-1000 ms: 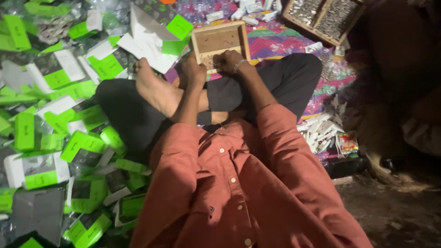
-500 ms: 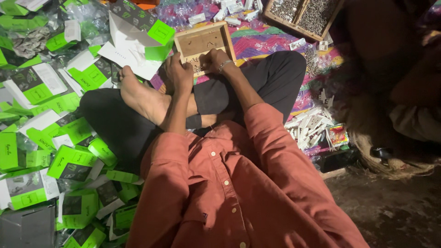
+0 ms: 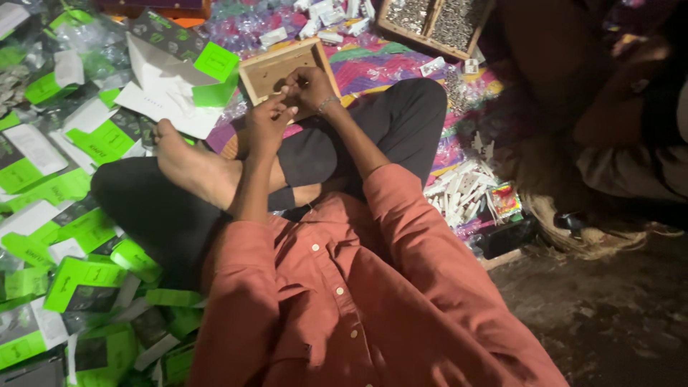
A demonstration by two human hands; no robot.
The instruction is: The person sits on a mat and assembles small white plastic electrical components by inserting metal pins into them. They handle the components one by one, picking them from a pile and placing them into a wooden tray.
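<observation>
Both hands, left hand (image 3: pixel 266 123) and right hand (image 3: pixel 309 87), meet fingertips pinched together over the near edge of the small wooden tray (image 3: pixel 276 68) beyond the crossed legs, apparently assembling some tiny, unseen part, which calls for steady fingers.

Both hands' fingers (image 3: pixel 287 107) meet over wooden tray (image 3: pixel 269 68); green cartons (image 3: pixel 79 283) beside.

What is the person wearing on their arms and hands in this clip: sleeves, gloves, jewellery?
Both arms are covered to about the elbow by the rolled sleeves of a rust-red button-up shirt; the forearms below are bare. The left hand and right hand are ungloved. A thin metallic bracelet circles the right wrist. No rings or watch can be made out.
</observation>
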